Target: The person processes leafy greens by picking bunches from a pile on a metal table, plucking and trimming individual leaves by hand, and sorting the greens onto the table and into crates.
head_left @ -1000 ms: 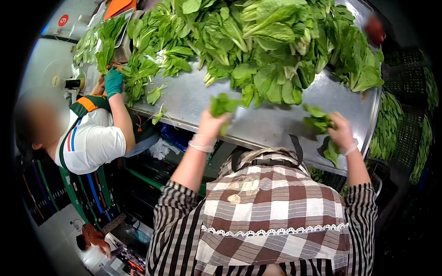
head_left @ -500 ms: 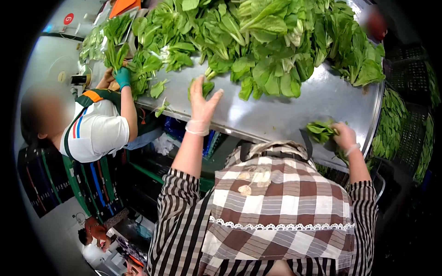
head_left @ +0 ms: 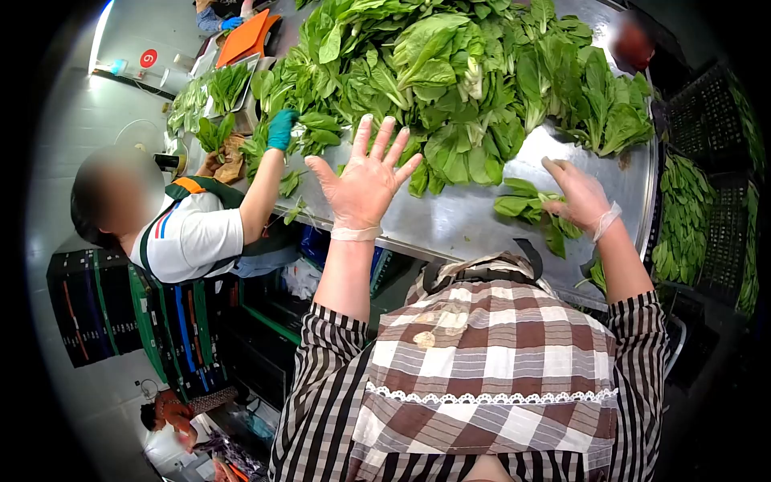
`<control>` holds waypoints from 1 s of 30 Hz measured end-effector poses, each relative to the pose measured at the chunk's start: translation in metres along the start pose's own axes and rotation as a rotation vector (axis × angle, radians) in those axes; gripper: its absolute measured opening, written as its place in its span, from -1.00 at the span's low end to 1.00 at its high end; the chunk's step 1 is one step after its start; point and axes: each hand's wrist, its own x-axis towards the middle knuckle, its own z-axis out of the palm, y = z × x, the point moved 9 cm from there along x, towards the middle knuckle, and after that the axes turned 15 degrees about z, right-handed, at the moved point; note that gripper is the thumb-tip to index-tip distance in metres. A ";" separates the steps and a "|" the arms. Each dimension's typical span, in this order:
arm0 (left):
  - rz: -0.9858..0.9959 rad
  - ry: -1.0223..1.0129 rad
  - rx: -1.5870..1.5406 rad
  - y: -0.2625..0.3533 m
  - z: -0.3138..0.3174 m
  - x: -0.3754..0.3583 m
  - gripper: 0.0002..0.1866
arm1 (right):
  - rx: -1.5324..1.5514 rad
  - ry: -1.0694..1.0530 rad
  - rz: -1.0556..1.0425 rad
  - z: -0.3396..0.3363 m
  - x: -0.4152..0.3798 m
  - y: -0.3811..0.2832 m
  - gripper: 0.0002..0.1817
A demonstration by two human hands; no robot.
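Note:
My left hand [head_left: 361, 185], in a thin clear glove, is spread wide over the front of the metal table [head_left: 458, 221], fingers apart and nothing in it. At the right, my gloved right hand [head_left: 580, 197] has its fingers stretched out, with the thumb at the edge of a small bunch of leafy greens [head_left: 526, 205]. That bunch rests on the bare metal. Beyond both hands rises a large heap of leafy greens [head_left: 450, 80]. A few loose leaves [head_left: 596, 275] lie by the table's front edge, below my right hand.
At the left a co-worker [head_left: 193, 229] reaches a teal-gloved hand [head_left: 282, 130] to the heap. Black crates [head_left: 711, 120] and more greens [head_left: 679, 225] stand along the right. Stacked dark crates [head_left: 92, 305] are behind the co-worker. Another person [head_left: 634, 44] is at the far right corner.
My right hand has moved left and away from me, its fingers now loosened from the greens. My left hand has spread wide. The co-worker's teal-gloved hand has moved right to the heap.

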 end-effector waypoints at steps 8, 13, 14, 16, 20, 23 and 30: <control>-0.078 0.202 -0.010 -0.050 -0.041 -0.028 -0.14 | -0.001 0.111 -0.639 -0.143 -0.081 -0.155 -0.49; -0.191 0.305 -0.007 -0.086 -0.034 -0.084 -0.41 | -0.032 0.141 -0.979 -0.167 -0.142 -0.194 -0.50; -0.254 0.269 0.012 -0.086 -0.048 -0.091 -0.42 | -0.041 0.134 -1.016 -0.167 -0.149 -0.198 -0.51; -0.224 0.306 0.054 -0.088 -0.049 -0.099 -0.45 | -0.061 0.137 -1.066 -0.166 -0.156 -0.205 -0.51; -0.226 0.291 0.106 -0.088 -0.050 -0.099 -0.46 | -0.075 0.138 -1.120 -0.165 -0.162 -0.209 -0.52; -0.273 0.237 0.150 -0.094 -0.046 -0.093 -0.47 | -0.129 0.147 -1.122 -0.160 -0.163 -0.215 -0.53; -0.318 0.200 0.214 -0.108 -0.040 -0.096 -0.48 | -0.119 0.140 -1.113 -0.153 -0.158 -0.214 -0.55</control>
